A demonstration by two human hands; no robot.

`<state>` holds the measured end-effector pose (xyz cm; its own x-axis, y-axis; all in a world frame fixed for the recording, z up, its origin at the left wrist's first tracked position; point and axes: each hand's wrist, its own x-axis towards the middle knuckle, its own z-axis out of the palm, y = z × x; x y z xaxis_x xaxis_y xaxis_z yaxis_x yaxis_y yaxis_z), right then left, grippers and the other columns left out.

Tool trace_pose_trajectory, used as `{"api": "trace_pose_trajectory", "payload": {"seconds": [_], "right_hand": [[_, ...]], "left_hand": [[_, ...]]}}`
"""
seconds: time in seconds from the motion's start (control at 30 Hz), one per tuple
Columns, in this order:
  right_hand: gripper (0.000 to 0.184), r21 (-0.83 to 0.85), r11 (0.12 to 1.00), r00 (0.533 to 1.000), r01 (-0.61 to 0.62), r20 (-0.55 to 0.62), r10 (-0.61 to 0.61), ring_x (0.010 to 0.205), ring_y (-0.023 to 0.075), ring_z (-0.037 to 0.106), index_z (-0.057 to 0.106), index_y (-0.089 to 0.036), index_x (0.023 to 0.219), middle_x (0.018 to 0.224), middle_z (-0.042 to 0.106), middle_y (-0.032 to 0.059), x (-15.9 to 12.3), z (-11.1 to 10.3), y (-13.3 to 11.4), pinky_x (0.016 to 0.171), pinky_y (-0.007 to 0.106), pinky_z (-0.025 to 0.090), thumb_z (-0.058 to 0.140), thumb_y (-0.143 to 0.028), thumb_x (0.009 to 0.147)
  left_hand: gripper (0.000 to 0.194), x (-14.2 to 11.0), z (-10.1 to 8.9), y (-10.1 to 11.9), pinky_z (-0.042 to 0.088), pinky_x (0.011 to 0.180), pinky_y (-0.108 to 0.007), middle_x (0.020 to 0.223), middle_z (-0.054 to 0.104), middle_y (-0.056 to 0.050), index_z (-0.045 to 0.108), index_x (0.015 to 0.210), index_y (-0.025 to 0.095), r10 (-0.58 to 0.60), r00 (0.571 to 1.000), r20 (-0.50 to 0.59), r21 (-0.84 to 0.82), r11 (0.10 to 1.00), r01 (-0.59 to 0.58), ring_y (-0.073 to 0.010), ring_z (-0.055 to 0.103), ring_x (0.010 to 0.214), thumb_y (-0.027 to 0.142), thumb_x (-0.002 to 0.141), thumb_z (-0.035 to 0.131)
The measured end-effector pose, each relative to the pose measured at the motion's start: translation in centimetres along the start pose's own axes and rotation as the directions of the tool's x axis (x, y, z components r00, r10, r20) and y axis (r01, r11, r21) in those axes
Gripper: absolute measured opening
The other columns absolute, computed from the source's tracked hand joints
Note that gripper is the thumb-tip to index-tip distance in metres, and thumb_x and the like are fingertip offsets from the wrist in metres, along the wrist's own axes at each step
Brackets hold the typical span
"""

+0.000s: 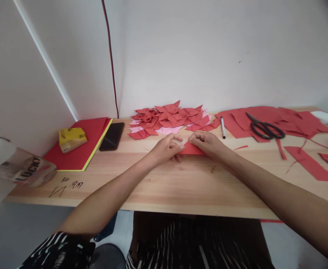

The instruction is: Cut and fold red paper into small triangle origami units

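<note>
A small sheet of red paper lies between my hands near the middle of the wooden table. My right hand pinches its upper right part between thumb and bent fingers. At the left edge, the thumb and lower fingers of my left hand close on the paper, while the index finger is curved away from it. Just behind my hands is a heap of folded red paper pieces, with some pink paper among them.
Black scissors rest on red paper sheets at the right, beside a marker. Red offcuts lie nearer. Leftward are a phone, a red paper stack, a yellow packet and a plastic container.
</note>
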<state>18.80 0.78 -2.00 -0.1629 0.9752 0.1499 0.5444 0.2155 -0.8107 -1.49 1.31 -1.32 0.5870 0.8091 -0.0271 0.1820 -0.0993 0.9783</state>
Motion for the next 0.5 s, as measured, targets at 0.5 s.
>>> {"api": "trace_pose_trajectory", "payload": {"seconds": [0.5], "right_hand": [[0.026, -0.017, 0.999, 1.0, 0.028, -0.013, -0.029, 0.063, 0.015, 0.048, 0.051, -0.02, 0.065, 0.065, 0.054, 0.0004, -0.02, 0.03, -0.03, 0.058, 0.027, 0.038, 0.05, -0.039, 0.083]], "left_hand": [[0.017, -0.13, -0.19, 0.27, 0.04, 0.043, -0.016, 0.067, 0.07, -0.006, 0.049, 0.093, 0.013, -0.115, 0.992, 0.047, -0.175, 0.977, 0.121, -0.0096, 0.063, 0.048, 0.027, 0.088, 0.057]]}}
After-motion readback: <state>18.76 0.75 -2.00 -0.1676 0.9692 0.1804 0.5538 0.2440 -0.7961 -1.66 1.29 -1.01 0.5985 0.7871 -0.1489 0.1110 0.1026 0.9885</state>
